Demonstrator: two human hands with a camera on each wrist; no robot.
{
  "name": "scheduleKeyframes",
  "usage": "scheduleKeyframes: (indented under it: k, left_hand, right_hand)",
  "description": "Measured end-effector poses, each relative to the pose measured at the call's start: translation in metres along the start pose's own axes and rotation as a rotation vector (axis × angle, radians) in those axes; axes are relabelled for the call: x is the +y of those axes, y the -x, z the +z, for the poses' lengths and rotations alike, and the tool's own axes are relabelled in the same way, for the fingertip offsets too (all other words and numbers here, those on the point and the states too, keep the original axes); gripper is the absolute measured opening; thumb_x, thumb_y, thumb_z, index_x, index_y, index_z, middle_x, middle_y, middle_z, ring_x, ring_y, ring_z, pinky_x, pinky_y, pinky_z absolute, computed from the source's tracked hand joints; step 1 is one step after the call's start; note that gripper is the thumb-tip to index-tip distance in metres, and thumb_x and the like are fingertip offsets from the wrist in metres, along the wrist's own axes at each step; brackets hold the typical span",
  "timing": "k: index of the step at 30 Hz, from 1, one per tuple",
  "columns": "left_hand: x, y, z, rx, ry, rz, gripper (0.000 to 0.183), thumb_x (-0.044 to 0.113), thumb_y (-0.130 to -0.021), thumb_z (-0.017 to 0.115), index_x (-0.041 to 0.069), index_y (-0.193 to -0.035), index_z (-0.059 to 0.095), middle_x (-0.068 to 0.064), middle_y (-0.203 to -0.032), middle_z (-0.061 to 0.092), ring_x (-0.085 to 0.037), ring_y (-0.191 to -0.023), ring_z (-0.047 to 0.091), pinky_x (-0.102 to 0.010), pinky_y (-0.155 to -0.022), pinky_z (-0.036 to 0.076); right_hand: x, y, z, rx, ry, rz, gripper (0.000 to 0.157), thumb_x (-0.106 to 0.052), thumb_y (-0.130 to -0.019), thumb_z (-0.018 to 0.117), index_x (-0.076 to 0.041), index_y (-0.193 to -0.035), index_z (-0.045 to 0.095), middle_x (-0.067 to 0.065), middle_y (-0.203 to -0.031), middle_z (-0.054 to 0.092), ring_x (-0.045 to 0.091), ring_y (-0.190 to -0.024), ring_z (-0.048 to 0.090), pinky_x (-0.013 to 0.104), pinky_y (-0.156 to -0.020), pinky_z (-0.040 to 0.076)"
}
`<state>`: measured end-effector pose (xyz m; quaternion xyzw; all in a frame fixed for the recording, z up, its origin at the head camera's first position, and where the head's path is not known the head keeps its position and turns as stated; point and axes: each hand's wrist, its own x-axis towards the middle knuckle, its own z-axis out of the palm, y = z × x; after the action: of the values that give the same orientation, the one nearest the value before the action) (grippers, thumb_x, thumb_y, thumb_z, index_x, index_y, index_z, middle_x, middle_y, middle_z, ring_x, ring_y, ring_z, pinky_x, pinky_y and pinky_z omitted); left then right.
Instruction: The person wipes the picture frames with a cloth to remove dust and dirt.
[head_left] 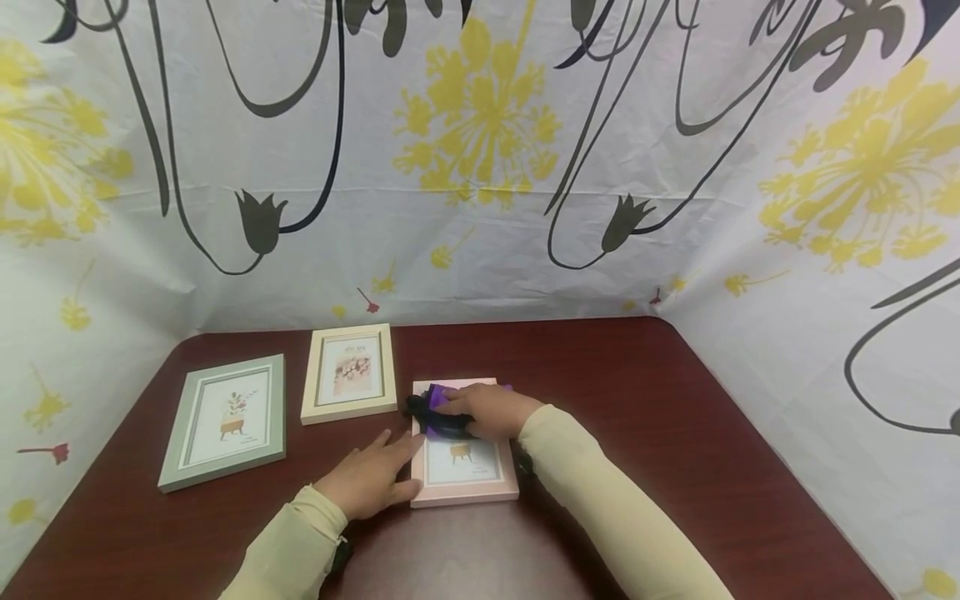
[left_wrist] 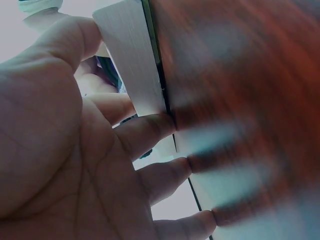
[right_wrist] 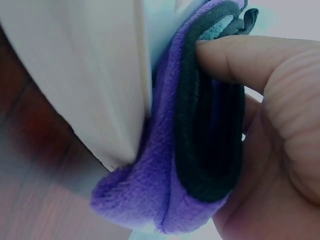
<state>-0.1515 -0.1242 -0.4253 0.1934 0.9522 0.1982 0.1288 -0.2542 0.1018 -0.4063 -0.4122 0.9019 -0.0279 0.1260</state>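
Note:
A pink picture frame (head_left: 465,493) lies face up on the dark red-brown table, its lower picture showing. My right hand (head_left: 491,408) holds a folded purple plush cloth (head_left: 437,398) with dark edging against the upper part of the frame, hiding the picture there. In the right wrist view the cloth (right_wrist: 155,190) wraps over the frame's edge, and the thumb presses on its dark-edged folds. At the frame's left side rests my left hand (head_left: 375,479), its fingers spread and fairly straight. The left wrist view has its fingertips along the frame's side wall (left_wrist: 132,55), down at the table.
A pale green picture frame (head_left: 276,408) lies at the table's left, and a cream one (head_left: 310,392) lies between it and the pink frame. White fabric with yellow and grey flowers (head_left: 480,275) hangs behind and beside the table (head_left: 645,450).

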Motion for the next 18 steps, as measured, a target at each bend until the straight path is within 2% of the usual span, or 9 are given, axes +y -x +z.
scheduleKeyframes:
  k: [10, 15, 18]
  left_hand:
    - [0.002, 0.002, -0.002, -0.006, 0.014, 0.000, 0.068, 0.040, -0.094, 0.067, 0.012, -0.151, 0.044, -0.012, -0.152, 0.044, -0.044, -0.142, 0.032, -0.071, -0.103, 0.031]
    - [0.003, 0.002, -0.001, -0.012, 0.015, -0.011, 0.068, 0.040, -0.094, 0.067, 0.012, -0.151, 0.043, -0.012, -0.151, 0.045, -0.043, -0.142, 0.031, -0.070, -0.105, 0.030]
    - [0.002, 0.002, -0.002, -0.008, 0.014, -0.016, 0.068, 0.039, -0.094, 0.067, 0.013, -0.151, 0.043, -0.012, -0.151, 0.045, -0.043, -0.142, 0.031, -0.068, -0.105, 0.031]
  right_hand:
    - [0.005, 0.015, 0.003, 0.038, 0.012, -0.040, 0.057, -0.008, -0.093, 0.064, -0.027, -0.146, 0.052, 0.001, -0.152, 0.045, 0.023, -0.127, 0.054, 0.036, -0.104, 0.045]
    - [0.016, 0.022, 0.006, 0.083, 0.034, 0.014, 0.053, -0.015, -0.094, 0.065, -0.027, -0.145, 0.054, 0.003, -0.152, 0.044, 0.028, -0.134, 0.047, 0.042, -0.108, 0.041]
    - [0.021, 0.026, 0.008, 0.128, -0.005, 0.062, 0.051, -0.019, -0.094, 0.065, -0.025, -0.144, 0.056, 0.004, -0.153, 0.043, 0.028, -0.137, 0.044, 0.043, -0.110, 0.039]
